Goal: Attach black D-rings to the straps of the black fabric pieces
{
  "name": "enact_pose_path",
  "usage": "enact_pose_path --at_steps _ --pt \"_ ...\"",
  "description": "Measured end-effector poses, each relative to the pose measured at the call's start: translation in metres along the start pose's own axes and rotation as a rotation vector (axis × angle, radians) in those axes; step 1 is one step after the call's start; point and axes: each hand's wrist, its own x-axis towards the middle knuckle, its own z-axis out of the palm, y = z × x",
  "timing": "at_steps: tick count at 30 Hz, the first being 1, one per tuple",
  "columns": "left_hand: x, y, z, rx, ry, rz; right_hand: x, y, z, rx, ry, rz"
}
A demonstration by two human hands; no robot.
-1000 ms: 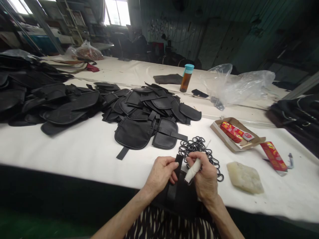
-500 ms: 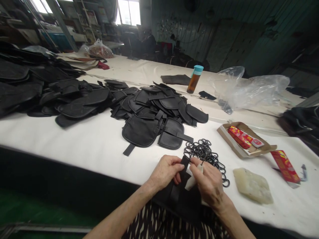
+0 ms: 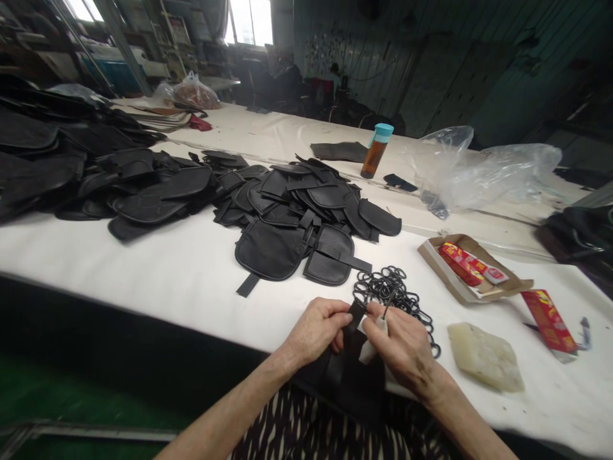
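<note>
My left hand point(image 3: 313, 329) pinches the black strap point(image 3: 355, 315) of a black leather flap point(image 3: 357, 383) between thumb and fingers. The flap hangs over the table's front edge against my lap. My right hand point(image 3: 407, 348) is closed round the pale handle of an awl point(image 3: 368, 352), whose thin dark shaft points up and away. Its thumb and index finger are close to the strap's end, and what the fingertips touch is hidden. Just beyond the hands lies a heap of black metal rings point(image 3: 383, 284). Two finished-looking flaps point(image 3: 272, 250) lie further back.
Piles of black flaps point(image 3: 306, 185) cover the table's middle and left. To the right are an open cardboard box point(image 3: 443, 275) with red packets, a red carton point(image 3: 550, 322) and a yellowish block point(image 3: 486, 358). Behind stand a blue-lidded bottle point(image 3: 375, 153) and a clear plastic bag point(image 3: 498, 172).
Both hands keep their grip near the same spot. The awl's handle has tilted slightly and shifted a little to the right with my right hand; the view has moved slightly.
</note>
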Motion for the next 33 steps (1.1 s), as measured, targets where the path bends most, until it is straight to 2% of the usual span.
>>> enact_pose_path --at_steps 5,10,15,28,33 --pt "-0.002 0.000 0.001 0.008 0.019 0.019 0.003 0.004 -0.006 -0.006 -0.064 -0.088" --pt "-0.004 0.001 0.001 0.005 0.032 0.043 0.008 0.008 -0.010 0.071 -0.038 -0.036" --pt "-0.005 0.002 0.001 0.020 0.030 0.041 0.008 0.009 -0.010 0.051 -0.047 -0.095" --pt "-0.006 0.001 0.001 0.005 0.051 0.032 0.009 0.004 -0.012 0.108 -0.003 -0.020" --pt "-0.006 0.002 0.001 -0.016 0.065 0.073 0.004 0.002 -0.011 0.122 -0.025 -0.001"
